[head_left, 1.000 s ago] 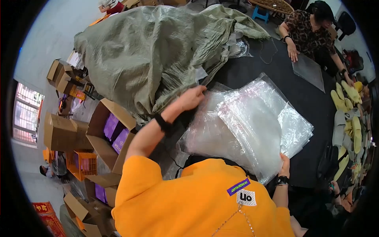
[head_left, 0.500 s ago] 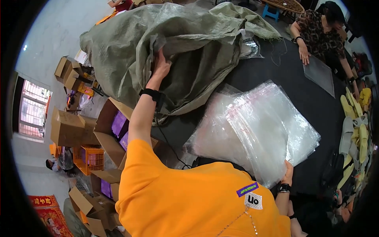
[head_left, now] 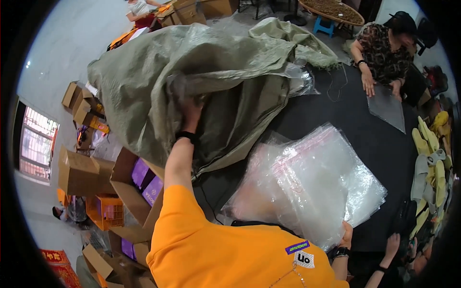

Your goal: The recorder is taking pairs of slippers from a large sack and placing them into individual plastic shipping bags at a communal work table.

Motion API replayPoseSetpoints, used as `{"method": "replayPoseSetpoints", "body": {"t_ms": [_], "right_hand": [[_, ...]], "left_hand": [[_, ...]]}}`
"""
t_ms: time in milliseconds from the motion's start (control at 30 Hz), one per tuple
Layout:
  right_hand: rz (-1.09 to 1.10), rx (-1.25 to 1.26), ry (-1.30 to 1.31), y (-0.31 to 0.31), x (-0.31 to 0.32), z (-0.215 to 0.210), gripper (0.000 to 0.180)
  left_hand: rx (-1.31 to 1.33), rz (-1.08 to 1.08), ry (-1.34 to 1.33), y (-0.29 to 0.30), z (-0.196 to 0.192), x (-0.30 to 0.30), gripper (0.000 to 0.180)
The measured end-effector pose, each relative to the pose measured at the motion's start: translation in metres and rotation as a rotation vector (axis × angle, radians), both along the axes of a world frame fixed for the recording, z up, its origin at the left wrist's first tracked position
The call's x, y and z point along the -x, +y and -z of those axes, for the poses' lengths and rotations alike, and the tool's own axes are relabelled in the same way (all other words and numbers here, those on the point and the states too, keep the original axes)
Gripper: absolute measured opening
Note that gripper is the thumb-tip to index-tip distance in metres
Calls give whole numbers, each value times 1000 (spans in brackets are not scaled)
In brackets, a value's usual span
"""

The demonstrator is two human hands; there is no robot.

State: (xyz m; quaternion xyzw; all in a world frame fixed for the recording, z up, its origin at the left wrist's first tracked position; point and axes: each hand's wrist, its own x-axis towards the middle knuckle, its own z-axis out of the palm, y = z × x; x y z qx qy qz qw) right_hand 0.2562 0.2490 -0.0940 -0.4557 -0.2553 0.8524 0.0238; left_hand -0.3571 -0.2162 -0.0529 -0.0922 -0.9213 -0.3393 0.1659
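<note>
My left hand point(head_left: 190, 114) reaches into the mouth of a large grey-green woven sack point(head_left: 129, 91). Its fingers are smeared by motion and partly lost in shadow, beside some crumpled clear plastic, so whether they grip anything does not show. At the lower right, my right hand point(head_left: 346, 233) is closed on the near edge of a fanned stack of clear plastic bags point(head_left: 314, 187). The bags have pinkish strips along one end and lie on the dark table point(head_left: 336, 110).
Across the table at the right, a co-worker point(head_left: 384, 53) handles a flat clear plastic sheet point(head_left: 386, 108). Yellow and grey slippers point(head_left: 434, 168) line the right side. Open cardboard boxes point(head_left: 127, 185) with purple packs and an orange crate point(head_left: 105, 211) stand at the left.
My left hand has shifted down and inward from the sack's edge into its opening. The co-worker has brought a second hand to the sheet. My right hand keeps its hold.
</note>
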Motion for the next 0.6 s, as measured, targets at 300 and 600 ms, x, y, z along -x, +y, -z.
{"method": "replayPoseSetpoints", "body": {"t_ms": [300, 600], "right_hand": [[1, -129, -61, 2, -8, 3, 34], [97, 83, -142, -8, -10, -4, 35]], "left_hand": [[504, -70, -91, -8, 48, 71, 59], [558, 62, -120, -70, 106, 118, 38]]}}
